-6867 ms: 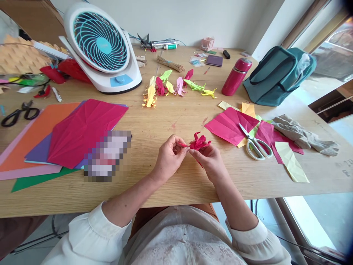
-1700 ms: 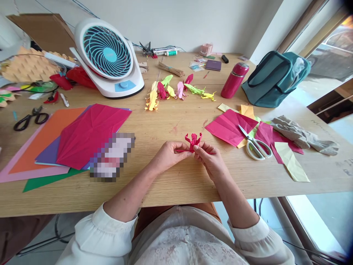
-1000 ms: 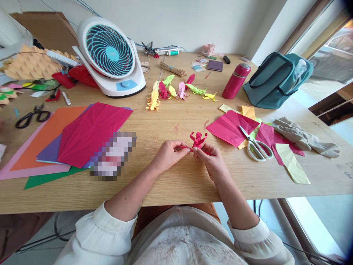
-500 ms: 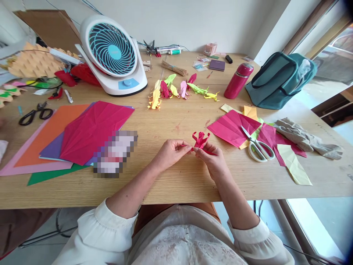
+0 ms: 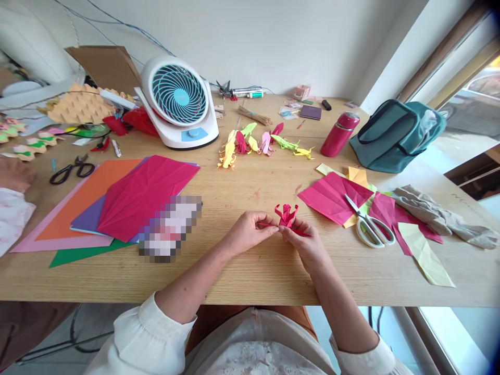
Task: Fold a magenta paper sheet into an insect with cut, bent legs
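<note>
Two pinches hold one small crimson folded-paper figure (image 5: 286,215) just beyond the near edge of the pale wood-grain table (image 5: 250,284). The left hand (image 5: 250,229) has thumb and forefinger closed on a thin crimson paper limb (image 5: 266,225) that runs toward 9 o'clock. The right hand (image 5: 307,242) grips the figure's base from the 4 o'clock side, thumb facing the wearer; its other fingers are partly hidden behind the paper. Held low like this, the folded body stands exposed, its two curled tips pointing to 11 and 1 o'clock, probably so that nothing delicate gets crushed. Whether any of it touches the wood, I cannot tell.

From the figure, white-handled metal scissors (image 5: 371,229) lie at 3 o'clock, blades toward the far side and loops nearer the wearer, perhaps for an easy right-hand reach. They rest partly on a creased crimson paper sheet (image 5: 332,198). At 9 o'clock, a flat pile of orange, purple, pink, green and crimson paper (image 5: 146,200) seems set aside from the working spot. Between 11 and 12 o'clock sits a cluster of yellow, green, pink and crimson paper figures (image 5: 241,142), seemingly kept beyond elbow range for safety.
</note>
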A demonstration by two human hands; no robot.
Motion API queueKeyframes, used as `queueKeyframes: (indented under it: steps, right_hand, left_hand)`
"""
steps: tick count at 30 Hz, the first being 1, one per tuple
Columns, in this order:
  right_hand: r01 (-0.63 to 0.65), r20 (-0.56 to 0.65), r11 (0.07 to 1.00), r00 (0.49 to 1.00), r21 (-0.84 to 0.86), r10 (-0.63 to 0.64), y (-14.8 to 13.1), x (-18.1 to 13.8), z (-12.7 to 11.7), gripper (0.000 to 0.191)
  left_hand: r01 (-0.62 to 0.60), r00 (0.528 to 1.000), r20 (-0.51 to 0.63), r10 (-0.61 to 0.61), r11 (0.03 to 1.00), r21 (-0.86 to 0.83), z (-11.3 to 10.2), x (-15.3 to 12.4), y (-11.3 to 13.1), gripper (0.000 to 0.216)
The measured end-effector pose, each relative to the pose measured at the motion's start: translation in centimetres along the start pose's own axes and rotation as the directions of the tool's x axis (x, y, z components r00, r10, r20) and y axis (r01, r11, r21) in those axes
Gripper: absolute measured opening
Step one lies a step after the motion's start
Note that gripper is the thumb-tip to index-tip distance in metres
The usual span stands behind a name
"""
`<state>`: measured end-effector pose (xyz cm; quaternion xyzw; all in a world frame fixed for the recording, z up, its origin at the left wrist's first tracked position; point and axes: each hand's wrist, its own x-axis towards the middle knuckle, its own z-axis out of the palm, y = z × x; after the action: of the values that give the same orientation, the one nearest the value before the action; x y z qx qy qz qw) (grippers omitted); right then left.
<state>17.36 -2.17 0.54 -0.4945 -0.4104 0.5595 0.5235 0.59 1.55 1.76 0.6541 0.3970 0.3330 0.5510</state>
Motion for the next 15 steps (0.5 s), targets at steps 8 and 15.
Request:
queueKeyframes:
  steps: [8,15]
  right_hand:
    - [0.012,0.005,1.0,1.0,0.018,-0.013,0.28,0.08,0.12,0.035]
    - [0.044,0.019,0.998,0.999,0.039,-0.045,0.39,0.05,0.24,0.037]
  left_hand:
    - [-0.004,1.0,0.011,0.004,1.0,0.008,-0.22,0.13,-0.49,0.017]
    - [-0.046,0.999,0.016,0.045,0.997,0.055,-0.35,-0.05,-0.27,0.013]
